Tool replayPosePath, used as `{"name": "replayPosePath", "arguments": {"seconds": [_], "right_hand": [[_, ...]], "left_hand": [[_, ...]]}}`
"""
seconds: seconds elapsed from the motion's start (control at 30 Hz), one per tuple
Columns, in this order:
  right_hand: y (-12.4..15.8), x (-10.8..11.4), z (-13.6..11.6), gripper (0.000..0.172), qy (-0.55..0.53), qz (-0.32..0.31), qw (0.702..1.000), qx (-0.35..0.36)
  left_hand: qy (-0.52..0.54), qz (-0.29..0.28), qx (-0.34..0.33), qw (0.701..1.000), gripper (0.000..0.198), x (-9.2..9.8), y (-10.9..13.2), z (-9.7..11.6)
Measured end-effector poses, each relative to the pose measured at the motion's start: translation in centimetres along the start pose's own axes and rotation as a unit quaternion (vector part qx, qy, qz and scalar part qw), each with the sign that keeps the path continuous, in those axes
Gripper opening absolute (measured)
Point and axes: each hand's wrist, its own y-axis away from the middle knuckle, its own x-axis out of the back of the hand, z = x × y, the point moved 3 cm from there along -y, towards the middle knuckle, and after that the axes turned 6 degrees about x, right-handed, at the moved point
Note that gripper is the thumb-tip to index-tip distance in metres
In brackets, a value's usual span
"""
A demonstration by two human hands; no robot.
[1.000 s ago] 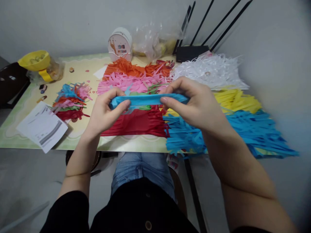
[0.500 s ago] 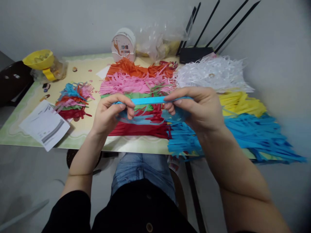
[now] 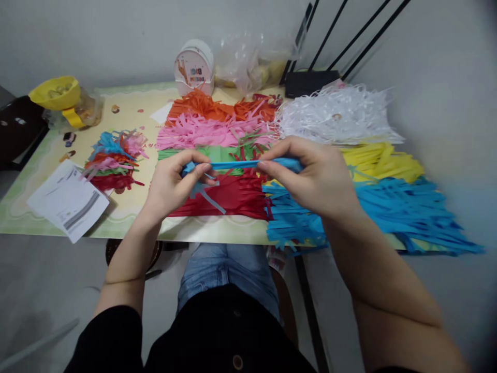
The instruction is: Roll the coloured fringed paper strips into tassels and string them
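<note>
A blue fringed paper strip (image 3: 235, 165) stretches level between my two hands, its middle narrow and rolled-looking. My left hand (image 3: 178, 178) pinches it on the left, with loose blue fringe hanging below the fingers. On the right, my right hand (image 3: 308, 173) grips the same strip between thumb and fingers. Below and behind it lie stacked fringed papers: red (image 3: 229, 194), green (image 3: 217, 153), pink (image 3: 194, 130) and orange (image 3: 217, 110). Blue fringed paper (image 3: 407, 210) is spread under and beside my right forearm.
Yellow (image 3: 382, 163) and white fringed paper (image 3: 337, 114) lie at the right. Behind them stands a black router (image 3: 310, 84) with antennas. At the left are a small multicoloured tassel bundle (image 3: 114, 160), a white labelled packet (image 3: 70, 202) and a jar with a yellow funnel-like top (image 3: 56, 94).
The blue strip's middle has become narrower and more twisted between my fingers. Its fringe now hangs less under the hands. The view has shifted slightly.
</note>
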Motion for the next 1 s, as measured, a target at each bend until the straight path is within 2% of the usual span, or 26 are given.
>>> {"name": "replayPosePath", "arguments": {"seconds": [0.13,0.27,0.4,0.57,0.67,0.77,0.87,1.0], "right_hand": [[0.0,-0.6,0.4,0.019,-0.138,-0.007,0.989,-0.047],[0.0,-0.9,0.6,0.018,-0.231,-0.018,0.97,-0.078],[-0.1,-1.0,1.2,0.016,-0.282,-0.021,0.956,-0.081],[-0.5,-1.0,1.8,0.028,-0.299,-0.031,0.95,-0.08],[-0.6,-0.7,1.6,0.023,-0.275,-0.057,0.957,-0.067],[-0.5,-0.2,1.0,0.006,-0.19,-0.067,0.98,0.001],[-0.1,0.4,0.3,0.018,-0.068,-0.067,0.99,0.108],[0.1,0.5,-0.2,0.023,0.019,-0.118,0.977,0.178]], "left_hand": [[0.114,0.0,0.056,0.992,0.035,-0.5,0.3,-0.5],[0.189,-0.011,0.088,0.978,0.034,-0.7,0.1,-1.1],[0.206,-0.017,0.088,0.974,0.027,-0.6,-0.1,-1.1],[0.198,-0.017,0.074,0.977,0.021,-0.4,-0.2,-1.0],[0.188,-0.011,0.065,0.98,0.014,-0.4,-0.1,-1.4],[0.167,-0.001,0.033,0.985,0.009,-0.5,0.0,-2.0],[0.119,-0.007,0.005,0.993,0.011,-0.1,0.0,-2.2],[-0.04,-0.089,-0.025,0.995,0.01,0.7,-0.5,-0.4]]}}
